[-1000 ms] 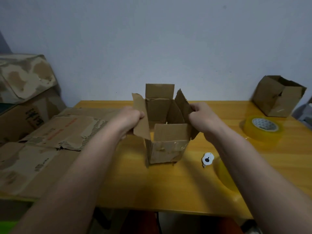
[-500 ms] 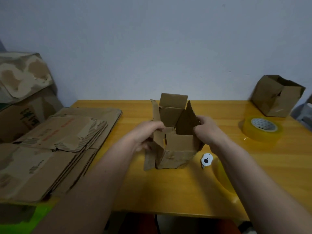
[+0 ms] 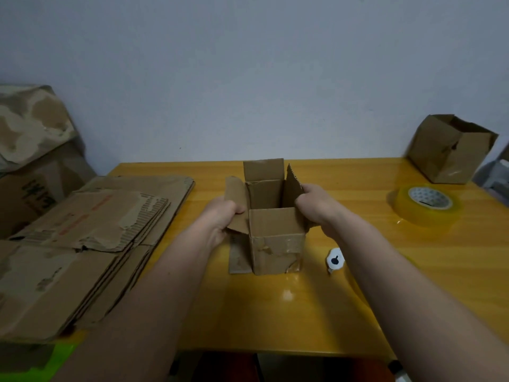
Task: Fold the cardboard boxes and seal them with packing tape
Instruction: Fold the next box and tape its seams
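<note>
Yellow-lacquered wood of the bench (image 3: pixel 275 312) carries, at nine o'clock, a stack of flattened brown cardboard sheets (image 3: pixel 82 232), worn and peeling, waiting their turn. At two o'clock a second brown cardboard box (image 3: pixel 449 150) stands tipped near the wall, with a roll of clear yellowish packing tape (image 3: pixel 425 205) just in front of it, well apart from the work. At centre, a small brown cardboard box (image 3: pixel 276 241) stands upright with its four top flaps raised. The left hand (image 3: pixel 223 213) grips the left flap, fingers curled round its edge; the right hand (image 3: pixel 314 201) holds the right flap the same way. A small white round tab with a black mark (image 3: pixel 335 261) lies at four o'clock beside the box.

Risks, as judged from here: the cardboard looks tired and torn along its front face, so a hard fold could rip a flap at the crease. With both hands occupied and the tape out of reach, letting go may allow the flaps to spring open. The box's bottom shows ragged old tape and may not hold.
</note>
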The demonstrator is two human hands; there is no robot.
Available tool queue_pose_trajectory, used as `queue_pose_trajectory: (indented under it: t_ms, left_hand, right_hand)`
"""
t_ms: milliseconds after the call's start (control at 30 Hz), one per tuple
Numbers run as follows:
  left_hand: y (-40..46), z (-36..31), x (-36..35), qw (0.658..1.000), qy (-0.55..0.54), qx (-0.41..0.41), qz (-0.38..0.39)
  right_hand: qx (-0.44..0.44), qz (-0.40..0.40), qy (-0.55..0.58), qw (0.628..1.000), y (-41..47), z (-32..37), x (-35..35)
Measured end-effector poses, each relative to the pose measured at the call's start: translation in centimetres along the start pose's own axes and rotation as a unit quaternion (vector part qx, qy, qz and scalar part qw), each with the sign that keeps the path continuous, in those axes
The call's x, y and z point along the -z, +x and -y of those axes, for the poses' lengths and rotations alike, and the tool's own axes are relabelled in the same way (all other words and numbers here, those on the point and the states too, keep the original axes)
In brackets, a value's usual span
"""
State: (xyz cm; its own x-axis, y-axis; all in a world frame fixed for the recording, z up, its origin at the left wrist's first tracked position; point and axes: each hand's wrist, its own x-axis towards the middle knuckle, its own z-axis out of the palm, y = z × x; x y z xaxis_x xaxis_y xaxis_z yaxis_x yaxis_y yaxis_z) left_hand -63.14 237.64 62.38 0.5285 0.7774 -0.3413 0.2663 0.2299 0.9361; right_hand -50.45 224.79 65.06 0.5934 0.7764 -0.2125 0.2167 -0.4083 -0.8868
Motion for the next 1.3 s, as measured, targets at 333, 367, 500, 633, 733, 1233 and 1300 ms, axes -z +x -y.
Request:
queue_pose_trajectory:
  t_ms: [333, 367, 500, 633, 733, 1233, 1300]
  left_hand:
    - [-0.9, 1.4, 0.3, 0.982, 0.173, -0.068, -0.029]
    - [-1.0, 1.9, 0.2, 0.970, 0.212, -0.100, -0.065]
    - [-2.2, 3.6, 1.0, 0.849, 0.378, -0.328, -0.169]
    - [-3.2, 4.2, 1.8, 0.842, 0.354, -0.406, -0.034]
    - [-3.9, 4.5, 2.7, 0.881, 0.302, -0.358, 0.072]
    - [-2.5, 5.7, 0.4, 0.864, 0.431, -0.259, 0.023]
    - [-2.5, 5.5, 0.3, 0.862, 0.439, -0.250, 0.032]
  right_hand:
    - [0.018, -0.021, 0.080, 0.996, -1.1, -3.4, 0.4]
    - [0.020, -0.039, 0.095, 0.995, -1.0, -3.8, 0.4]
    - [0.141, -0.102, -0.121, 0.977, -0.9, -5.6, 0.5]
    - [0.274, -0.081, -0.329, 0.900, -1.1, -6.4, 0.8]
    - [0.283, -0.047, -0.307, 0.908, -1.3, -6.1, 0.9]
    - [0.208, -0.115, -0.277, 0.931, 1.9, -2.6, -0.2]
    - [0.166, -0.135, -0.208, 0.954, 3.1, -1.9, -0.3]
